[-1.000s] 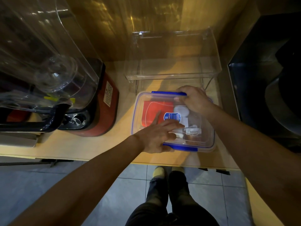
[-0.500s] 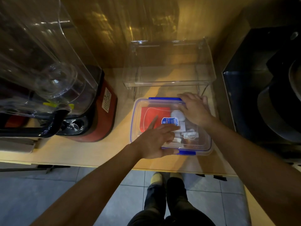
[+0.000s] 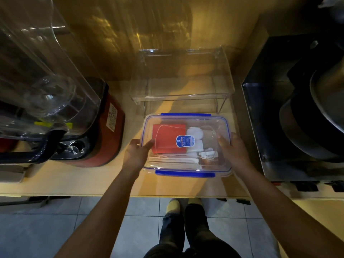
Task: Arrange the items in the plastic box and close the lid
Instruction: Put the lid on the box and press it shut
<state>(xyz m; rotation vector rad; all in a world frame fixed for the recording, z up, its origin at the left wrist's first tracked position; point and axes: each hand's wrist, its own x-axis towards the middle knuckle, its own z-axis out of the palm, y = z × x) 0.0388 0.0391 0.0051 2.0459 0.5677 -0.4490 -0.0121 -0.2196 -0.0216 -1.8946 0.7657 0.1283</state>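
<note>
**Change noted.** Half a second earlier the left hand lay on top of the lid near its front edge and the right hand was at the far blue clip. Both hands had since left those places and gone to the short ends of the clear rectangular plastic box [image 3: 228, 169].

**Hands.** The left hand [image 3: 136, 153] gripped the left end, thumb on the lid corner and fingers down the side. The right hand [image 3: 233, 148] gripped the right end in the same manner.

**Box and lid.** The box stood on the pale wooden counter [image 3: 74, 179], just in front of the clear acrylic stand [image 3: 182, 77]. The transparent blue-rimmed lid [image 3: 173, 120] sat flat on the box. The far blue clip [image 3: 185, 114] and the near blue clip [image 3: 185, 173] both appeared folded down. Whether they had fully latched could not be told.

**Contents.** A flat red item [image 3: 167, 135], folded white cloth [image 3: 173, 161] and small white pieces lay under the lid.

**Judgement.** Arranging looked finished and closing all but complete. The two-handed end grip suggested a final check or a lift.
</note>
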